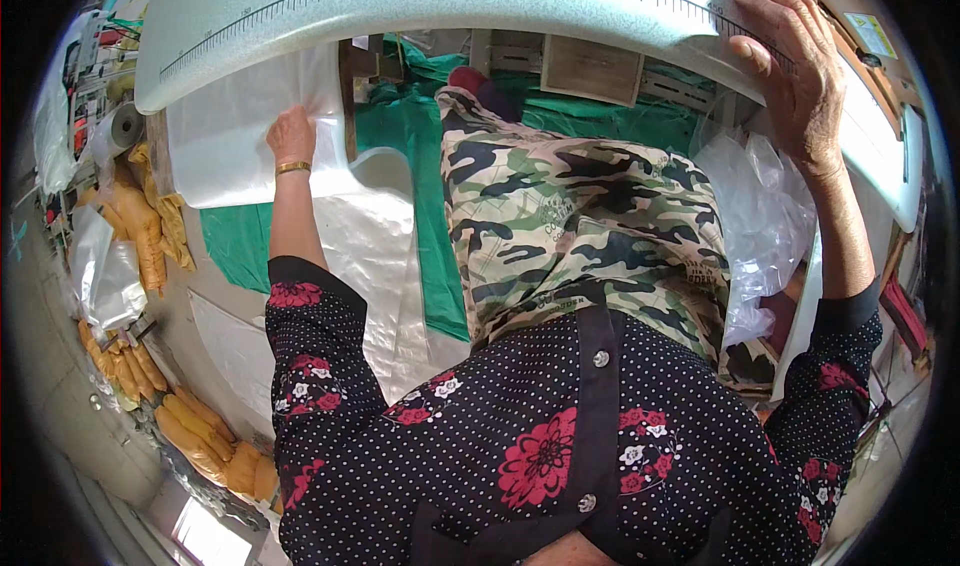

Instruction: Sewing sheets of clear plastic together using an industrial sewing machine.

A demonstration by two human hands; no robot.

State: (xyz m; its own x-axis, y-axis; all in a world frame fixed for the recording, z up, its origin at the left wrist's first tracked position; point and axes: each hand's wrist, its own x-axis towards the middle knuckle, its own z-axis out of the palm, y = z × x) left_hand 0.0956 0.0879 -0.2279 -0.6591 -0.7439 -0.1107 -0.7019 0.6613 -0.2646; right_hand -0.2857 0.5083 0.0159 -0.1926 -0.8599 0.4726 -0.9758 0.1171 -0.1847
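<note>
My left hand, with a gold-coloured band at the wrist, is closed at the edge of a clear plastic sheet below the pale table's left part. The sheet spreads to the left of the hand, and its right side curls over. My right hand lies at the right end of the pale table, which has a printed ruler scale along its near edge. Its fingers stretch over the top and its thumb stands apart, with nothing visible in the hand. The far tips are partly cut off by the frame.
More clear plastic film hangs beside my camouflage-patterned lap. Green cloth lies beneath. Crumpled clear plastic is bunched at my right. Yellow-orange padded pieces lie along the left, and a wooden box sits under the table.
</note>
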